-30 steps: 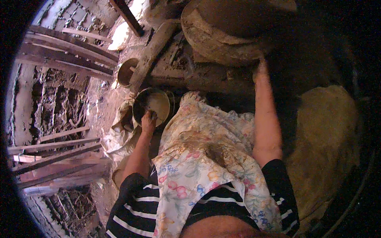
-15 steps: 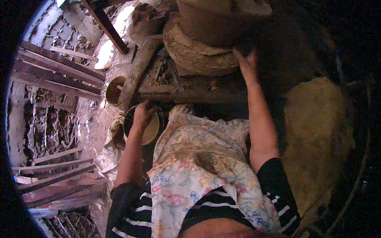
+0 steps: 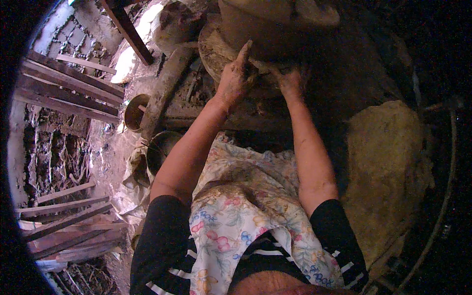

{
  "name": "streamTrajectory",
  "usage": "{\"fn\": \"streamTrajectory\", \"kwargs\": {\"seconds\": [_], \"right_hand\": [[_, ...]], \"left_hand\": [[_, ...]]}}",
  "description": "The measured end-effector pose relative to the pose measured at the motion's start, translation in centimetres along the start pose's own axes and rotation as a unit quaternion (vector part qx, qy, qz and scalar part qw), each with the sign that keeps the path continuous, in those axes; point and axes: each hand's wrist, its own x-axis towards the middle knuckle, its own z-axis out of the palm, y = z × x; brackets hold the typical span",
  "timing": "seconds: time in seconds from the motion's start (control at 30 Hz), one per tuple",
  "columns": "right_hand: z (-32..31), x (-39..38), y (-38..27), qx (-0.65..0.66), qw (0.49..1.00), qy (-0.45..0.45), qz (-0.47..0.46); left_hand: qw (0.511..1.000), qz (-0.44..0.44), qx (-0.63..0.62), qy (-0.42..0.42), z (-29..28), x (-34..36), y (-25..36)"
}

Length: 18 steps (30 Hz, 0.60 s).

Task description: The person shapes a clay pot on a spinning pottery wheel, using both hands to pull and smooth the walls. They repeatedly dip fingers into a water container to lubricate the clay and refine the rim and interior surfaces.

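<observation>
Both hands are working the base of a large clay pot (image 3: 275,24) on its round slab (image 3: 221,54). Left hand (image 3: 233,78) is pressing with fingers together; right hand (image 3: 290,81) fingers are hidden, so their state cannot be told. Even, steady pressure would likely suit.

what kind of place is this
Probably a rustic pottery workshop: both hands, left hand and right hand, press on a clay pot on a round wheel, with a clay lump beside.

Round clay-caked wheel disc (image 3: 216,54) carries large clay pot (image 3: 275,24). Dirt floor (image 3: 110,147) beside it holds two bowls (image 3: 135,110) (image 3: 160,147), wooden planks (image 3: 69,88).
</observation>
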Motion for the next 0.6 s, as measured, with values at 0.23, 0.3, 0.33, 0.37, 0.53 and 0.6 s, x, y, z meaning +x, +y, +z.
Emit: {"fn": "streamTrajectory", "kwargs": {"seconds": [0.23, 0.3, 0.33, 0.37, 0.53, 0.6], "right_hand": [[-0.2, 0.2, 0.2, -0.060, 0.997, -0.045, 0.031], [-0.4, 0.2, -0.1, -0.040, 0.996, -0.051, 0.053], [-0.4, 0.0, -0.3, -0.030, 0.996, -0.059, 0.066], [-0.3, -0.1, -0.3, 0.008, 0.997, -0.033, 0.065], [0.5, 0.0, 0.8, -0.064, 0.997, -0.031, 0.029], [0.7, 0.3, 1.5, -0.029, 0.997, -0.061, 0.039]], "left_hand": [[0.998, 0.049, 0.043, 0.007, 0.8, 0.4, -1.4], [0.997, 0.056, 0.047, 0.007, 1.0, 0.5, -1.3], [0.999, 0.019, 0.037, -0.012, 1.1, 0.5, -1.3], [0.999, -0.022, 0.026, -0.031, 1.2, 0.4, -1.2], [0.997, -0.033, 0.066, -0.026, 1.4, 0.2, -0.4], [0.995, -0.008, 0.097, -0.009, 1.4, 0.4, 0.1]]}}
